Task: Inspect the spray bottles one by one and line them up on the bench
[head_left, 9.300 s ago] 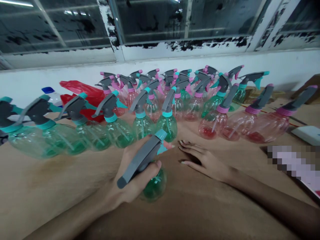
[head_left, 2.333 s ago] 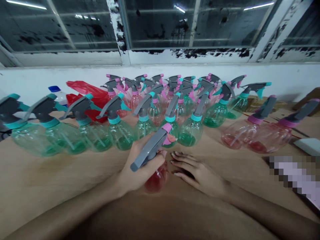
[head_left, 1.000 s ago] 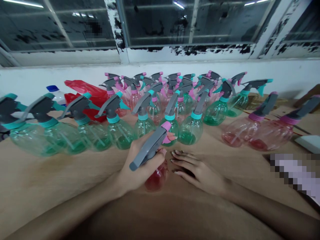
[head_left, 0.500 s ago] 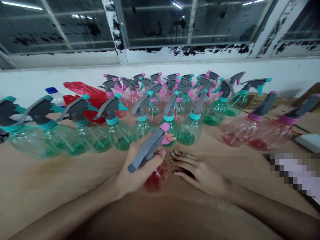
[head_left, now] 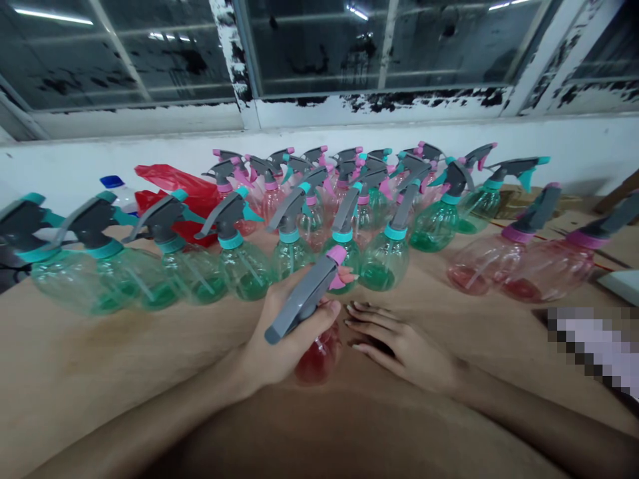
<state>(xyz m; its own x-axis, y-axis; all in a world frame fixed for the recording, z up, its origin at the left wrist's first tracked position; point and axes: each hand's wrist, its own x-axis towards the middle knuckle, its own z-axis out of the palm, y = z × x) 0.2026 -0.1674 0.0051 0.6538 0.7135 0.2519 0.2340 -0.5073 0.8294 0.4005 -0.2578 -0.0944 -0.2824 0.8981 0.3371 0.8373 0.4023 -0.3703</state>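
Observation:
My left hand [head_left: 284,332] is wrapped round the neck of a pink spray bottle [head_left: 317,359] with a grey trigger head and a pink nozzle. Some red liquid shows in the bottom of this bottle, which stands on the table just in front of me. Its collar is hidden by my fingers. To the right of it my right hand [head_left: 399,336] rests on the tabletop, fingers stretched out, apart from the bottle. Directly beyond both hands stands a green spray bottle [head_left: 382,266] with a turquoise collar, in a row of similar ones.
Several green spray bottles [head_left: 244,273] line the left side. More pink and green ones crowd behind them. Two pink bottles [head_left: 484,263] stand at the right. A red plastic bag [head_left: 174,189] and a blue-capped bottle [head_left: 120,193] lie towards the wall. A blurred-out object [head_left: 594,346] sits at the right edge.
The whole view has shifted slightly, so things appear a little further right. My left hand still grips the pink bottle, its thumb slightly moved; my right hand stays on the table.

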